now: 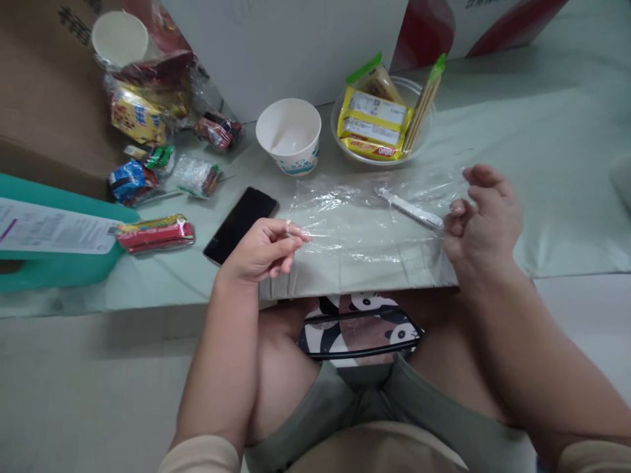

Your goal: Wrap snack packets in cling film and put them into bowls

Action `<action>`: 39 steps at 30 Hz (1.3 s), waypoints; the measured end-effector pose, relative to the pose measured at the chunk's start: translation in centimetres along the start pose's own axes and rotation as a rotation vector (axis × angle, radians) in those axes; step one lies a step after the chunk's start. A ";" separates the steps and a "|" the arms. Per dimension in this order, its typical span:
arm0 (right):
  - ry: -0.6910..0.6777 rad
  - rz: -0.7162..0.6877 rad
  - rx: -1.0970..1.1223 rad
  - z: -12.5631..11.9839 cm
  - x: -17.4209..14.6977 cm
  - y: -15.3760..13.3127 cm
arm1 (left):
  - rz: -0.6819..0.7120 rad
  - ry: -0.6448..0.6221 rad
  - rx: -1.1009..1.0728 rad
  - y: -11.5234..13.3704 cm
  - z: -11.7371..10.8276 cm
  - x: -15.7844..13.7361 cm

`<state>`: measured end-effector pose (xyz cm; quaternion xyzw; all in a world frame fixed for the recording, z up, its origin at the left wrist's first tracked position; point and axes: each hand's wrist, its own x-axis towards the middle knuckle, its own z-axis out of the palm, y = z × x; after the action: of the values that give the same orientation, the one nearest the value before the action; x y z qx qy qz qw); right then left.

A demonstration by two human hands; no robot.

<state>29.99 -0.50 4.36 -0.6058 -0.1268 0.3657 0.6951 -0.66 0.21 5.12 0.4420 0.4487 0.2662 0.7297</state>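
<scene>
A clear plastic film or bag (345, 233) is stretched over the table edge between my two hands. My left hand (266, 249) pinches its left end between thumb and forefinger, just right of a black phone (241, 223). At the other end, my right hand (486, 213) is closed on the film with its fingers curled. A slim white tool (411, 209), perhaps a cutter, reaches to the right hand's fingers; whether it is held or lies on the cloth I cannot tell.
Behind the film stand a white paper cup (290, 138) and a clear plastic bowl (340, 141) of wrapped snacks. Snack packets (138, 118), a red packet (156, 234) and a green container (64, 263) are at left. A panda-print pouch (362, 335) rests on my lap.
</scene>
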 end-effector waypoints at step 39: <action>-0.009 -0.010 -0.041 0.3 -0.4 0.2 | 0.076 0.344 0.020 -1.1 0.6 1.7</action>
<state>29.49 -0.49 4.36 -0.6179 -0.1403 0.3621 0.6837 0.64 0.83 3.58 0.4139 0.5524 0.3609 0.6271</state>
